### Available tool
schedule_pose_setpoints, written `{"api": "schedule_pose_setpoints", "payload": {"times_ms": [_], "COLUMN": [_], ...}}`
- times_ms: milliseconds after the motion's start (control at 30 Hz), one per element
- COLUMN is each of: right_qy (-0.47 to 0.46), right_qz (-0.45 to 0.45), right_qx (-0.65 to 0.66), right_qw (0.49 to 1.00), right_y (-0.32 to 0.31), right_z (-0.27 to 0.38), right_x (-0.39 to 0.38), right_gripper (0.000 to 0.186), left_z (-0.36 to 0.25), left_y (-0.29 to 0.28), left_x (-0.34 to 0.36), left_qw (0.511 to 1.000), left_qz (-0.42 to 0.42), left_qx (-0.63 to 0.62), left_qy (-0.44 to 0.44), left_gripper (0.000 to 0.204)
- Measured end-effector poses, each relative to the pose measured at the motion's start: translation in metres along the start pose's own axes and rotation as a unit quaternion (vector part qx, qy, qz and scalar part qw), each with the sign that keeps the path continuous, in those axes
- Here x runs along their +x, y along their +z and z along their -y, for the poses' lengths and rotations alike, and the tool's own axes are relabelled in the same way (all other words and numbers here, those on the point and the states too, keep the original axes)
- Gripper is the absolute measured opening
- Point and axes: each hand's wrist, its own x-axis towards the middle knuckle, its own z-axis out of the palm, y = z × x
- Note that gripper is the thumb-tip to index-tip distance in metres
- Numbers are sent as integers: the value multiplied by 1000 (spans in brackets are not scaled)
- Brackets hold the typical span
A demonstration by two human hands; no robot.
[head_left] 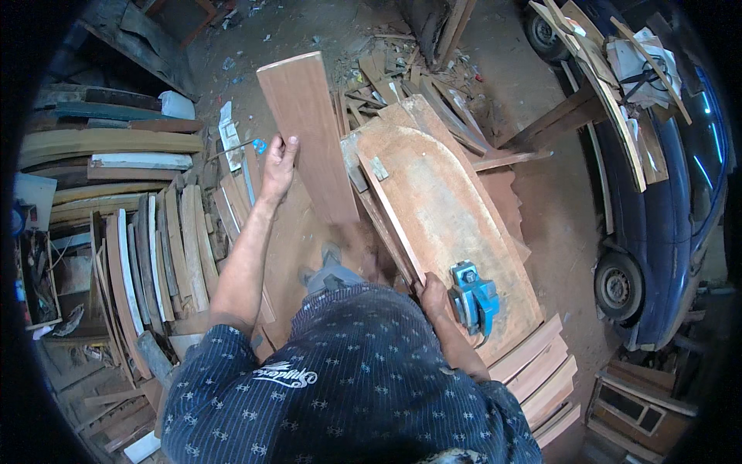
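Wide board being gripped in one hand, narrow strip in the other

The wide board (309,127) is being pinched at its left edge by the left hand (277,172) — the thumb is showing, while the other fingers are partly hidden, so their exact curl cannot be told. The near end of a narrow strip (394,220) is being held by the right hand (434,297), its fingers being bent closely around the wood.

The wide board is being held tilted off the left edge of the tabletop (440,197), near the far left corner; whether its lower end is being supported by anything cannot be told. The narrow strip is being kept lengthwise along that same left edge, with a small pale block (378,168) lying near its far end. A blue power planer (474,301) is being carried by the tabletop toward the near edge, just beside the right hand.

Past the near edge, reddish boards (541,375) are being stacked one over another. Beyond the far edge, the floor is being covered by a heap of offcuts (379,81). Farther left, much space is being taken up by stacked planks (154,255) — well off to the right, a blue car (671,263) is being partly hidden by loose timber (599,77).
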Motion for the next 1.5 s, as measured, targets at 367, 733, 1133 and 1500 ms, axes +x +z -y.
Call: {"api": "schedule_pose_setpoints", "payload": {"times_ms": [367,733,1133,1500], "right_qy": [-260,-413,-420,-234], "right_qz": [125,-101,-84,45], "right_qx": [495,276,295,193], "right_qw": [820,862,854,952], "right_y": [-198,-253,-266,-305], "right_z": [173,215,191,145], "right_x": [-25,-61,-102,-121], "right_gripper": [65,37,39,58], "left_z": [18,14,16,1], "left_y": [105,156,163,207], "left_x": [-58,-140,-203,-193], "left_qw": [869,831,820,833], "left_qz": [-155,-95,-55,-158], "left_qx": [-327,-375,-388,-382], "left_qy": [-337,-400,-418,-368], "left_gripper": [67,68,68,69]}}
